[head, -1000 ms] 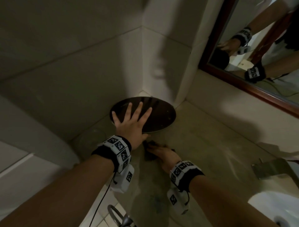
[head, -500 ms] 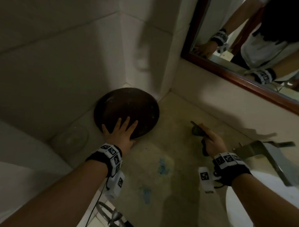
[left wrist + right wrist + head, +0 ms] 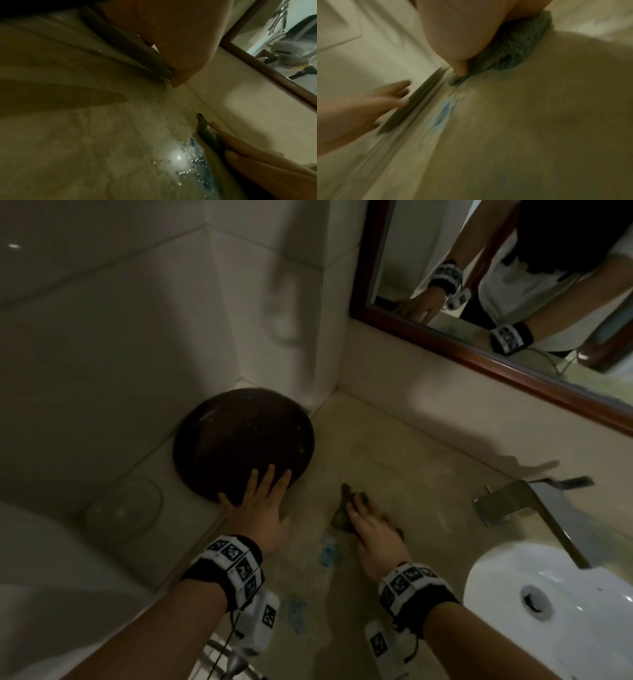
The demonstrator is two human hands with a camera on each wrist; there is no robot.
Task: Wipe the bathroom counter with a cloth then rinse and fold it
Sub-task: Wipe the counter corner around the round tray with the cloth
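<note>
A dark cloth lies bunched on the beige counter. My right hand lies on top of it, fingers stretched forward and pressing it down. The right wrist view shows the cloth as blue-grey under the palm. In the left wrist view the cloth sits beside my right fingers. My left hand rests with straight fingers on the near rim of a dark round tray in the corner. Blue smears mark the counter between my hands.
A white sink basin with a metal faucet is at the right. A clear glass dish sits left of the tray. A wood-framed mirror hangs above the back wall. Tiled walls close the corner.
My right hand carried the cloth away from the tray to the right, then came back down onto the counter nearer the blue smears. My left hand slid from the tray's middle to its near rim.
</note>
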